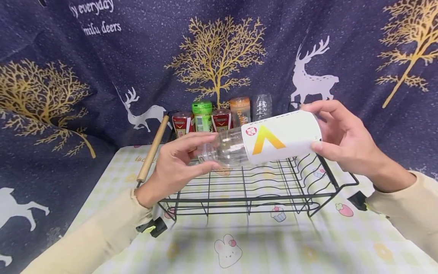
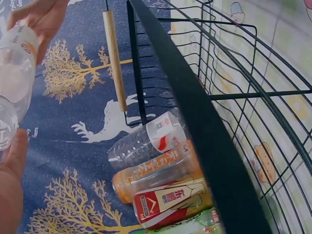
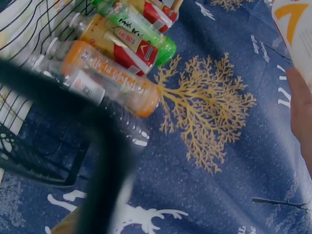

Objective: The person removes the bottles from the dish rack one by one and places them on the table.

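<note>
A clear plastic bottle with a white label bearing an orange-yellow chevron is held nearly level above the rack, its neck to the left and its base slightly higher on the right. My left hand pinches the ridged neck end between fingers and thumb. At the other end my right hand grips the base, thumb on the label's front and fingers over the top. In the left wrist view, the mouth end of this bottle faces that camera; the right wrist view catches only part of its label.
Below stands a black wire rack with a wooden handle at left. Several bottles stand base-up along its back: two red ones, a green bottle, an orange bottle and a clear bottle. A dark patterned cloth hangs behind.
</note>
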Demonstrator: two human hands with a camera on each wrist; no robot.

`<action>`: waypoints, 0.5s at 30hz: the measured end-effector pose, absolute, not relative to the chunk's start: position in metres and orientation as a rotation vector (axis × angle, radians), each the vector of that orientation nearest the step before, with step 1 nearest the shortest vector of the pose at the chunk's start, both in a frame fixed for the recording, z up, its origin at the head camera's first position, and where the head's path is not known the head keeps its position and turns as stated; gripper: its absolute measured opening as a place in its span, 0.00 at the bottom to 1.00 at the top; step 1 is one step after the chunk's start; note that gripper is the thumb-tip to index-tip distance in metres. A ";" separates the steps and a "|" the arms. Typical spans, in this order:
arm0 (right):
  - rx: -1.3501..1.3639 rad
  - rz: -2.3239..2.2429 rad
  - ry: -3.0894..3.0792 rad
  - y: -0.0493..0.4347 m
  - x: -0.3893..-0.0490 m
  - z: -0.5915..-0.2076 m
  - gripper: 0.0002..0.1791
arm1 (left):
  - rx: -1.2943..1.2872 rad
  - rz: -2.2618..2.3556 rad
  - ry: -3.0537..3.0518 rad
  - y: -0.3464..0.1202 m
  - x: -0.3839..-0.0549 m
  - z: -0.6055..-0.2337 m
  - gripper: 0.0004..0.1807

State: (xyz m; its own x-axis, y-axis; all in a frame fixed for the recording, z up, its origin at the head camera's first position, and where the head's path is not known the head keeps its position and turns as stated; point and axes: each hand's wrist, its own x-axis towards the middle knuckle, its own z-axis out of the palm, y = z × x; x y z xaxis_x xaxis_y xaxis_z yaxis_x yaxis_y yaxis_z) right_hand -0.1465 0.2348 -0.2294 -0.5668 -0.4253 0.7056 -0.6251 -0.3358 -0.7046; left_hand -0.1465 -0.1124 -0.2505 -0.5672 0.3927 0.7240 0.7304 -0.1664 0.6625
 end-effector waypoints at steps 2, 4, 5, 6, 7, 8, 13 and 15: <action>1.386 2.032 -1.744 0.238 -0.145 -0.230 0.33 | -1.283 -1.828 -1.824 -0.113 -0.147 -0.249 0.24; 1.389 2.035 -1.753 0.241 -0.145 -0.231 0.33 | -1.277 -1.848 -1.828 -0.113 -0.146 -0.248 0.23; 1.389 2.036 -1.756 0.242 -0.145 -0.232 0.32 | -1.274 -1.860 -1.828 -0.113 -0.146 -0.247 0.23; 1.394 2.041 -1.753 0.243 -0.145 -0.233 0.32 | -1.271 -1.869 -1.827 -0.113 -0.145 -0.247 0.23; 1.400 2.047 -1.749 0.244 -0.145 -0.233 0.32 | -1.267 -1.878 -1.822 -0.112 -0.145 -0.246 0.23; 1.404 2.052 -1.750 0.245 -0.145 -0.234 0.32 | -1.265 -1.887 -1.817 -0.112 -0.145 -0.246 0.23; 1.442 2.060 -1.780 0.246 -0.145 -0.238 0.32 | -1.235 -1.896 -1.814 -0.112 -0.144 -0.243 0.20; 1.456 2.057 -1.802 0.246 -0.146 -0.239 0.32 | -1.221 -1.894 -1.822 -0.113 -0.144 -0.242 0.19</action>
